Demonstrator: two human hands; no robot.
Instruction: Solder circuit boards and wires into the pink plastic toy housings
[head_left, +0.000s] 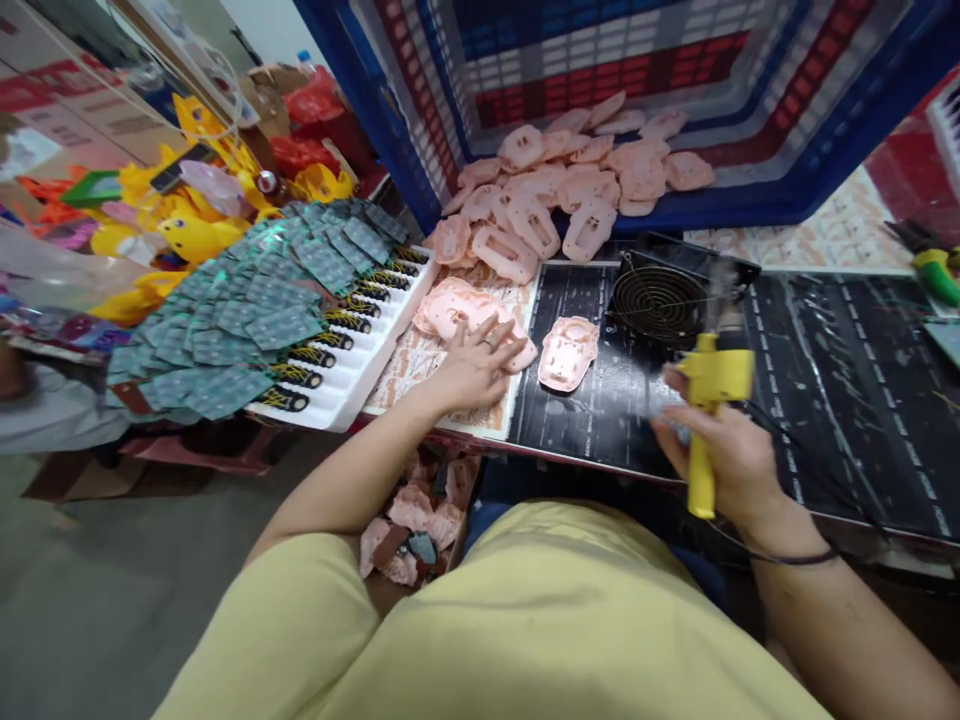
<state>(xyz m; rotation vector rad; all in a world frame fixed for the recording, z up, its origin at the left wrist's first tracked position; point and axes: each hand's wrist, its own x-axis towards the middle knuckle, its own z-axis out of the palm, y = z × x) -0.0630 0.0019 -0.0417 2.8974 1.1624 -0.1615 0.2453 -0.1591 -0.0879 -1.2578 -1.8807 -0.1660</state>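
Observation:
My left hand (480, 365) lies with its fingers spread over pink plastic shells (457, 300) on the patterned sheet. The hand seems to touch the shells without gripping them. My right hand (720, 450) is wrapped around the handle of a yellow glue gun (716, 375), whose blurred nozzle points up and away from me. Between the hands, a single pink shell (568, 355) rests on the black mat, hollow side up. Behind it, more pink shells (540, 195) spill in a heap out of a basket tipped on its side.
At left, green circuit boards (255, 290) are piled by a white foam tray (352, 385) holding black parts with yellow wires. A round fan grille (660, 303) sits behind the black mat (840, 400). The blue-framed basket (750, 215) spans the back. Green-handled pliers (936, 275) lie far right.

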